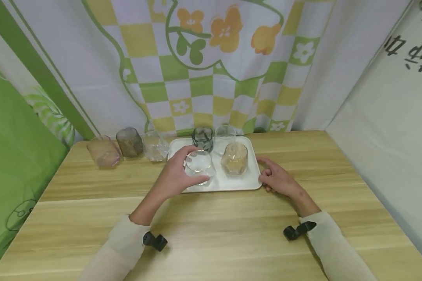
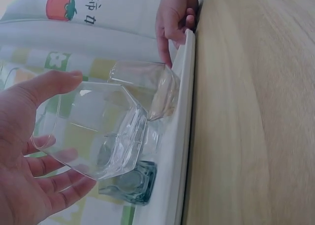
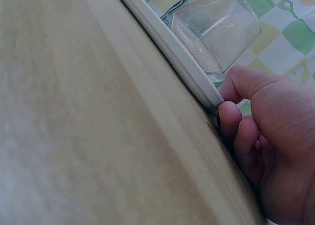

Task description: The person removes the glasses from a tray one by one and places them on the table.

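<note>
My left hand (image 1: 177, 175) curls round a clear faceted glass (image 1: 200, 166) with a shiny rim, thumb on the near side and fingers round the far side. It is over the left part of a white tray (image 1: 228, 183); the left wrist view shows the glass (image 2: 93, 126) tilted. At the tray's right edge, my right hand (image 1: 279, 179) holds the near corner of the rim, its thumb against it and other fingers partly folded. On the tray stand an amber-tinted glass (image 1: 235, 159), a dark grey-blue glass (image 1: 202, 137) and another clear glass (image 1: 224, 134).
Left of the tray, a pinkish glass (image 1: 103, 152), a smoky brown glass (image 1: 129, 142) and a clear glass (image 1: 154, 146) stand in a row on the wooden table (image 1: 232, 234). A patterned curtain (image 1: 204, 89) hangs behind the table's far edge.
</note>
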A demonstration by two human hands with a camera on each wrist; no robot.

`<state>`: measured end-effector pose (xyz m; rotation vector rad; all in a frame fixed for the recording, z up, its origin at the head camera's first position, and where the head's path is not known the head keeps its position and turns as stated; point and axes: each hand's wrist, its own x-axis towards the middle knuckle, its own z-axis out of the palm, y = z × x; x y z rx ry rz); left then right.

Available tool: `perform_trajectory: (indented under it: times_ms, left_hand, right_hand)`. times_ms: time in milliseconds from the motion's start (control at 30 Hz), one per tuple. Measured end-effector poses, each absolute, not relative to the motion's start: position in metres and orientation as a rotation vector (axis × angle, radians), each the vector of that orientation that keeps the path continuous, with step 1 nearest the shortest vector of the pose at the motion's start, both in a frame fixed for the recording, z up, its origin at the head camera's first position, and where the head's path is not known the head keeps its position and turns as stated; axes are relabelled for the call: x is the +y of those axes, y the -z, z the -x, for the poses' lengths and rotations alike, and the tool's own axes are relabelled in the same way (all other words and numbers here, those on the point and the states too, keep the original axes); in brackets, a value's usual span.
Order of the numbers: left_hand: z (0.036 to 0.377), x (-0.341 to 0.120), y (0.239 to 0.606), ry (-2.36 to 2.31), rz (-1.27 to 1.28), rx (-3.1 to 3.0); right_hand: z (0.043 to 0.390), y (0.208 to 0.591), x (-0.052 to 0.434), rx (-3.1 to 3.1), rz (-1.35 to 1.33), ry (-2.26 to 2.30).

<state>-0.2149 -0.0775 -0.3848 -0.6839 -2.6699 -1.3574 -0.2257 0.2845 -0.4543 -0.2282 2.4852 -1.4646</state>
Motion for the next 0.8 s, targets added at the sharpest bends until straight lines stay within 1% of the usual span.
perform_trajectory:
  times_ms: [800]
  left_hand:
    - [0.209, -0.129, 0.372, 1.316, 0.536, -2.714]
  right_hand:
    - [0.223, 0.455, 0.285, 2.486, 0.223, 1.477]
